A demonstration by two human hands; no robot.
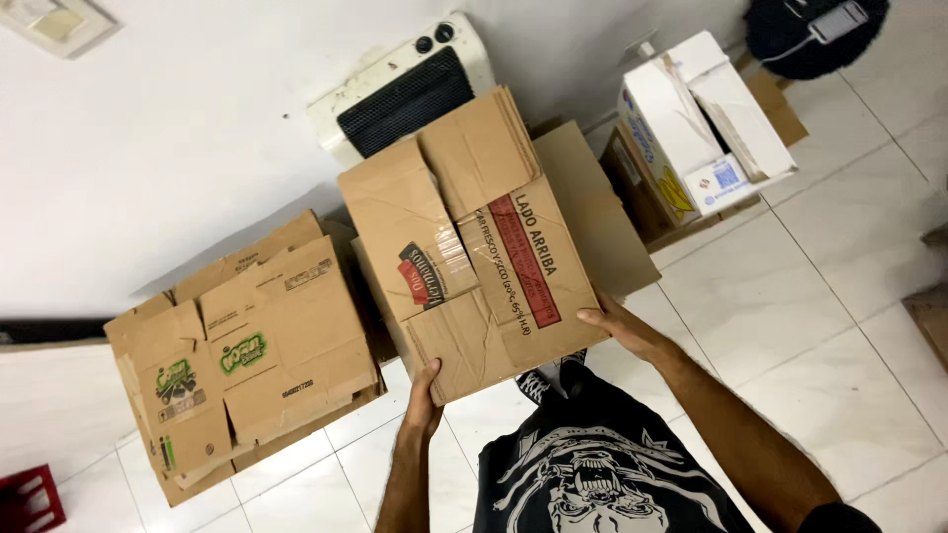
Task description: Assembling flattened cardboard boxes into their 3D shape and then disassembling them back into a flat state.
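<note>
I hold a flattened brown cardboard box (464, 247) with a red band and clear tape out in front of me, above the floor. My left hand (425, 400) grips its near left corner from below. My right hand (617, 326) grips its near right edge. Both arms reach up from the bottom of the view over my black printed shirt (583, 474).
A pile of flattened brown boxes (247, 345) with green marks lies on the white tiled floor at the left. A white wall heater (400, 84) is behind the held box. A white and brown carton (706, 123) stands at the right. A red crate corner (30, 498) shows bottom left.
</note>
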